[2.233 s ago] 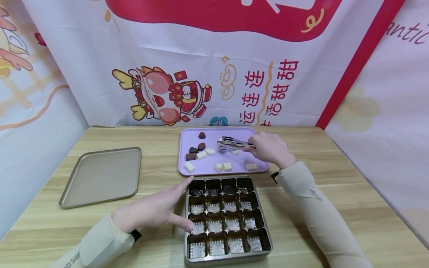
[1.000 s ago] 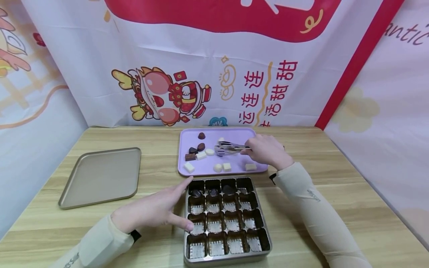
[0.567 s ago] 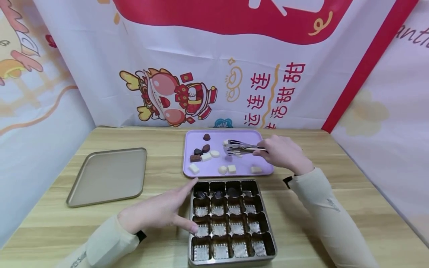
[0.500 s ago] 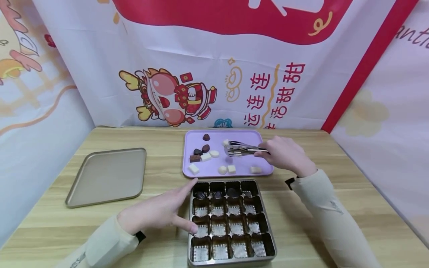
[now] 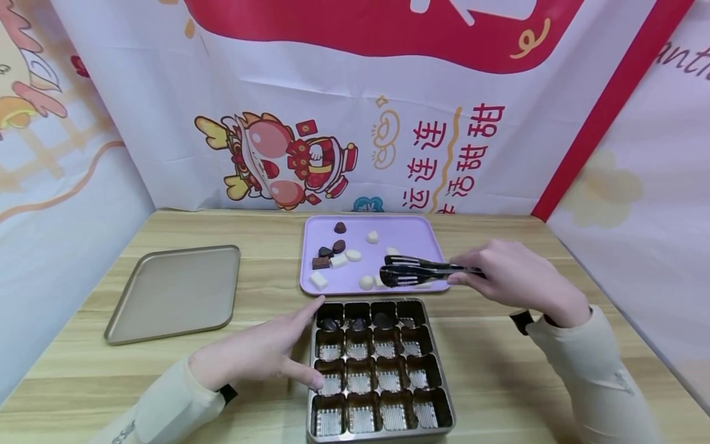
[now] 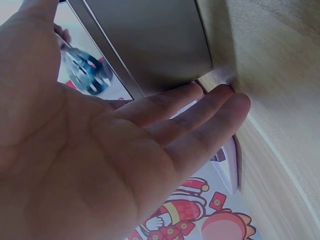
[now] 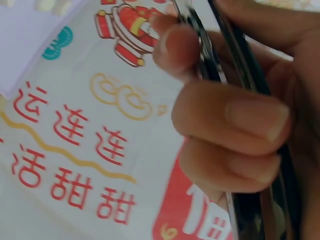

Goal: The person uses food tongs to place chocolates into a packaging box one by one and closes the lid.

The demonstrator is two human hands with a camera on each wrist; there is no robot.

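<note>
My left hand (image 5: 261, 351) lies along the left side of a divided metal chocolate box (image 5: 383, 435), fingers extended, thumb over its rim. In the left wrist view its fingertips reach the box's side wall (image 6: 155, 40). My right hand (image 5: 513, 274) grips slotted metal tongs (image 5: 432, 269), fingers curled round the handles in the right wrist view. The tong heads are over the near right part of a lilac tray (image 5: 407, 231); I cannot tell whether a chocolate is between them. Dark chocolates (image 5: 384, 320) sit in three back-row compartments of the box.
White chocolates (image 5: 353, 254) and brown chocolates (image 5: 320, 263) lie scattered on the lilac tray, just behind the box. A flat tan tray (image 5: 174, 296) stands at the left of the wooden table (image 5: 272, 246). A printed cloth (image 5: 344, 74) hangs behind.
My right hand has drawn the tongs back from the middle of the lilac tray toward me and to the right, uncovering a white chocolate. The left hand has stayed beside the box.
</note>
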